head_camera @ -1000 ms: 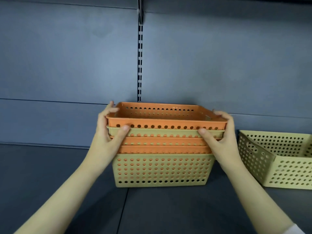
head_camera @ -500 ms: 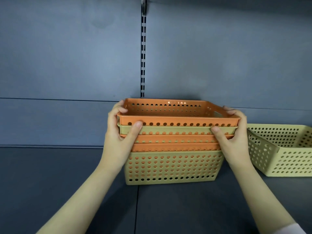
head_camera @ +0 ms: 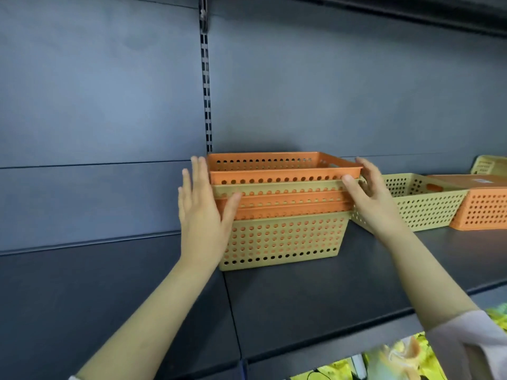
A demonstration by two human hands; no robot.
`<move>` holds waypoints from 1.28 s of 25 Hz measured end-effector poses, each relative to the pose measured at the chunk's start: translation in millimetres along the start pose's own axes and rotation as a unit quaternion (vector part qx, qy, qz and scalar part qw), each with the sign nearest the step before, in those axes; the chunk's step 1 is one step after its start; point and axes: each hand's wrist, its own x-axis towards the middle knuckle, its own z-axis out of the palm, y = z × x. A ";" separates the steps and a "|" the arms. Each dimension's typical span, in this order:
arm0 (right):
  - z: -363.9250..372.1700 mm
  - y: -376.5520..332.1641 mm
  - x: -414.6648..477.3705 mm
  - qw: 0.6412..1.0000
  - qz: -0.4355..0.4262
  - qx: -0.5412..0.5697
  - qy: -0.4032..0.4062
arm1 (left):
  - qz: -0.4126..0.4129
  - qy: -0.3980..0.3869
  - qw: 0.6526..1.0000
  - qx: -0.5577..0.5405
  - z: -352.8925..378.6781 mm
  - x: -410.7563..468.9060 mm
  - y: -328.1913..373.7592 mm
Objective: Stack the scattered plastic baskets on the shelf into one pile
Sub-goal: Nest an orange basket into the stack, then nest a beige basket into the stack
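Note:
A pile of nested perforated baskets (head_camera: 282,237) stands on the dark shelf (head_camera: 301,297), yellow at the bottom, orange and yellow above, an orange one (head_camera: 285,167) on top. My left hand (head_camera: 203,212) is flat against the pile's left end, fingers spread and pointing up, gripping nothing. My right hand (head_camera: 370,198) rests against the right end with loose fingers, thumb on the yellow rim. To the right lie a loose yellow basket (head_camera: 422,207), an orange basket (head_camera: 482,209) and another yellow one (head_camera: 489,165) behind.
The grey back panel with a slotted upright (head_camera: 206,91) rises right behind the pile. An upper shelf edge (head_camera: 411,15) runs across the top right. Bright yellow packaged goods (head_camera: 406,360) show below the shelf's front edge.
Both hands have let go of the top basket's rim and opened, now lying flat against the pile's ends. The view has swung right, revealing more loose baskets.

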 end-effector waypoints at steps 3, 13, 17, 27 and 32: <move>-1.7 -16.9 -16.5 0.999 -0.020 -0.030 0.017 | 0.130 0.012 0.978 0.161 -2.5 -12.0 19.5; -109.3 11.9 -29.0 0.979 -0.025 -0.155 0.133 | 0.351 -0.073 0.928 0.101 84.3 -26.4 123.2; -165.5 56.8 -27.9 0.968 0.019 -0.220 0.122 | 0.343 -0.173 0.914 0.134 158.1 -35.2 152.3; -273.9 184.9 47.7 0.945 0.059 -0.318 0.050 | -0.021 -0.332 0.924 0.189 299.1 -22.8 202.2; -274.0 225.0 65.3 0.954 0.059 -0.292 0.007 | -0.117 -0.353 0.914 0.163 318.3 -30.4 204.2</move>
